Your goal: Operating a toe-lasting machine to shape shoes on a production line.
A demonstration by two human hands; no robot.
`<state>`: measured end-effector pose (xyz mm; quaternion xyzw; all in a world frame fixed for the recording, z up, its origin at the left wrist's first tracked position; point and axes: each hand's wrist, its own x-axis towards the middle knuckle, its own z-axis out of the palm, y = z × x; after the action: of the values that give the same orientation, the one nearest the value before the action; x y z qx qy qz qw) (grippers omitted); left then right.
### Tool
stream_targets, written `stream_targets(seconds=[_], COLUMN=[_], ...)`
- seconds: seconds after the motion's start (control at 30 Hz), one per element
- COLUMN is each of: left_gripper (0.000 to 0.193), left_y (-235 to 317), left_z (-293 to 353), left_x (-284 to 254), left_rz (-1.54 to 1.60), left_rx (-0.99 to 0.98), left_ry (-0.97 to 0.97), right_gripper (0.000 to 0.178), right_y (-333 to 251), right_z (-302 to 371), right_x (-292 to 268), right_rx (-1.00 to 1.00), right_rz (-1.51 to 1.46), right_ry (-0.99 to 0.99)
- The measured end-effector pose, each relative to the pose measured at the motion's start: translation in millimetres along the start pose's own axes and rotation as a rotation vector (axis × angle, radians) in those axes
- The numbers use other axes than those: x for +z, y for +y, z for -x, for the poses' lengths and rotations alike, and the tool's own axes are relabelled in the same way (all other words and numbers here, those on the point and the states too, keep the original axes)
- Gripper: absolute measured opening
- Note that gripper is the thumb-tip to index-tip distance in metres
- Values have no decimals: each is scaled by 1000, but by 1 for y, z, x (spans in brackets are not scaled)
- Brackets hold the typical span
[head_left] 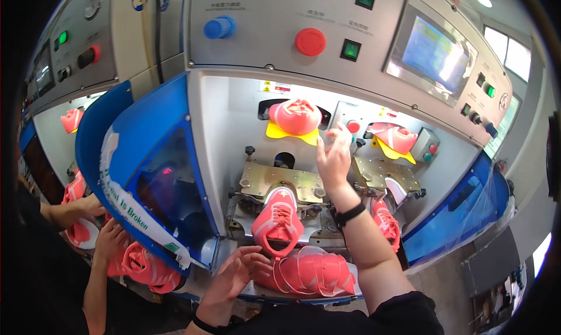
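Observation:
My right hand (334,160) is raised inside the lit machine bay, fingers apart and holding nothing. Its fingertips are at a small grey box with a red button (353,126); whether they touch it I cannot tell. Low in front, my left hand (239,272) is open with bent fingers, close to the heel of a coral-pink laced shoe upper (279,218). That upper sits toe inward against a brass-coloured clamp block (280,180). Beside my left hand, a pink upper wrapped in clear film (315,272) lies on the front ledge.
Above hang two pink uppers on moulds (295,116) (397,137) with yellow flaps. Another shoe (385,224) sits behind my right forearm. Blue side doors (158,177) (461,206) flank the bay. At left, a co-worker's hands (112,238) are near more pink shoes (149,268).

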<state>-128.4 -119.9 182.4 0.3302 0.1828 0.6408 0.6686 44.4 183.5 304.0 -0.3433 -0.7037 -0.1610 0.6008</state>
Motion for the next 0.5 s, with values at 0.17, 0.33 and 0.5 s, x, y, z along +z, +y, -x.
stream_targets(seconds=[0.17, 0.33, 0.5], left_gripper=[66, 66, 64], left_y=[-3, -40, -73], left_z=[-29, -82, -108], left_x=[4, 23, 26], left_rz=[-12, 39, 34], left_rx=[-154, -328, -516], left_ry=[-127, -332, -384], right_gripper=[26, 31, 18], right_y=[48, 78, 91], right_z=[32, 21, 60], right_x=[-20, -39, -135], right_rx=[287, 155, 191], right_rz=[154, 96, 49], right_ry=[-426, -404, -295])
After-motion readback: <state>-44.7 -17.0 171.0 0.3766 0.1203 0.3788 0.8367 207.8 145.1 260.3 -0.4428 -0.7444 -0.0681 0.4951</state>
